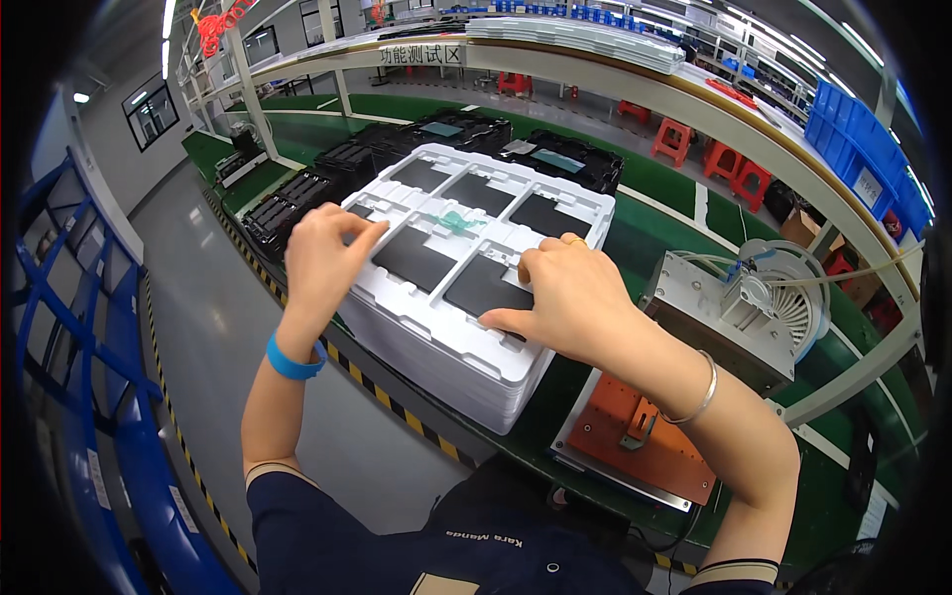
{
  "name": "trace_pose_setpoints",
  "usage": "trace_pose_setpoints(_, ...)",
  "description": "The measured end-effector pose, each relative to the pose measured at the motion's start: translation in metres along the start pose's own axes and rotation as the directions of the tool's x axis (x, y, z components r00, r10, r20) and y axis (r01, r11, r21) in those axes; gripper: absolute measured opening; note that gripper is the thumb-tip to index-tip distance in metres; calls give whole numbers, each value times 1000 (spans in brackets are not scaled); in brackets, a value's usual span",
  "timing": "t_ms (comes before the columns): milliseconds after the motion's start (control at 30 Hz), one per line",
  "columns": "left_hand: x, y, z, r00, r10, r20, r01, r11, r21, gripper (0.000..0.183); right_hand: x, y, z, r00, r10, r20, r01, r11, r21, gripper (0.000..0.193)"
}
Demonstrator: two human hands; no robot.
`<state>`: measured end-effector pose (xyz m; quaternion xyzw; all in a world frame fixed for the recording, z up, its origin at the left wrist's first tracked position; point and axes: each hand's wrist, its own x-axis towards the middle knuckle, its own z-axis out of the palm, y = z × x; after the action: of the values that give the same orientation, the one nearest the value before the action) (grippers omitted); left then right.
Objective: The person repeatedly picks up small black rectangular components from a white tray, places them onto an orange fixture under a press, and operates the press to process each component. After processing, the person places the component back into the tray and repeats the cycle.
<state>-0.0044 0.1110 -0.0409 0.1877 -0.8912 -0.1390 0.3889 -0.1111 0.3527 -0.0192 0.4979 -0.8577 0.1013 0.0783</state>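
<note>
A white moulded plastic tray (pixel 461 233) tops a tall stack of such trays on the green bench. Flat dark panels (pixel 415 260) lie in its compartments, and a crumpled piece of greenish clear film (pixel 456 222) rests near the middle. My left hand (pixel 327 256) is over the tray's left edge, thumb apart from the bent fingers, with nothing visible in it. At the near right compartment, my right hand (pixel 570 293) has thumb and fingers around the edge of a dark panel (pixel 486 282), which still lies in the tray. Its other fingertips are partly hidden.
Black trays (pixel 575 159) with parts stand behind the stack. To the right are a metal machine (pixel 729 317) with a reel and an orange-brown fixture plate (pixel 640 436). A blue rack (pixel 89 397) stands across the aisle at left. Blue bins (pixel 863 139) sit on the upper shelf.
</note>
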Motion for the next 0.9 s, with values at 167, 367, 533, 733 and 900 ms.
trace_pose_setpoints(167, 32, -43, -2, 908, 417, 29, -418, 908, 40, 16, 18, -7, -11, 963, 74, 259, -102, 990, 97, 56)
trace_pose_setpoints(367, 61, -54, 27, 795, 548, 260, -525, 836, -159, 26, 5, 4, -9, 991, 127, -33, -91, 850, 518, 35)
trace_pose_setpoints(533, 69, -65, 21, 725, 663, 188, -674, 739, -9, 34, -79, 23, -40, 916, 290, -278, -60, 783, 619, 24)
trace_pose_setpoints(733, 103, 18, 36, 658, 747, 95, -734, 664, -142, 49, -226, 67, -9, 741, 671, -12, -337, 387, 858, 30)
trace_pose_setpoints(900, 88, 79, 95, 584, 746, 321, -728, 656, -201, 46, -267, 106, 55, 692, 706, 150, -472, 287, 834, 31)
